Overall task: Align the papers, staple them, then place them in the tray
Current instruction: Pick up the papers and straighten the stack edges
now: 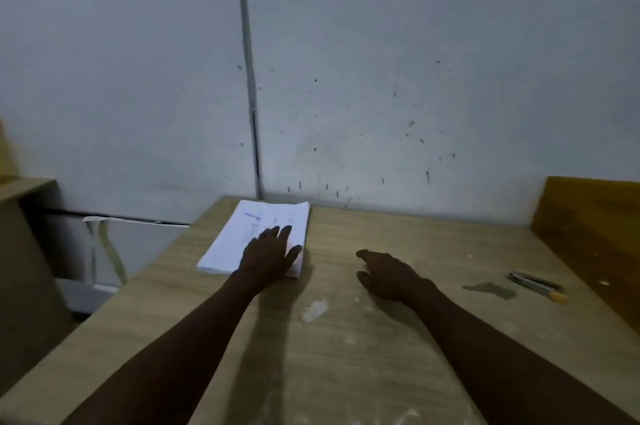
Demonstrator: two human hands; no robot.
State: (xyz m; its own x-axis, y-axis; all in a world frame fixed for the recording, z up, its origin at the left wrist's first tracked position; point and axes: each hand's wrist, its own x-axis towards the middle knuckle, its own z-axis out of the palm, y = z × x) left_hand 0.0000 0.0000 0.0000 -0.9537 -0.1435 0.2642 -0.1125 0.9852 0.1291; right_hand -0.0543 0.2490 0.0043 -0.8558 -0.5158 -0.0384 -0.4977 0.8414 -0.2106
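Align step: left hand point(268, 253) flat, fingers spread on paper stack point(252, 237); right hand point(388, 274) empty, loosely spread. Next: fetch stapler point(535, 282) at 3 o'clock.

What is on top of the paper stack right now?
The left hand lies flat on the paper stack, covering its near right part. Faint print shows on the bare sheet; whatever lies beneath the hand is hidden.

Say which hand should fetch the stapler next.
Right. The right hand is empty and nearer the stapler at the table's right; the left hand lies flat on the paper stack.
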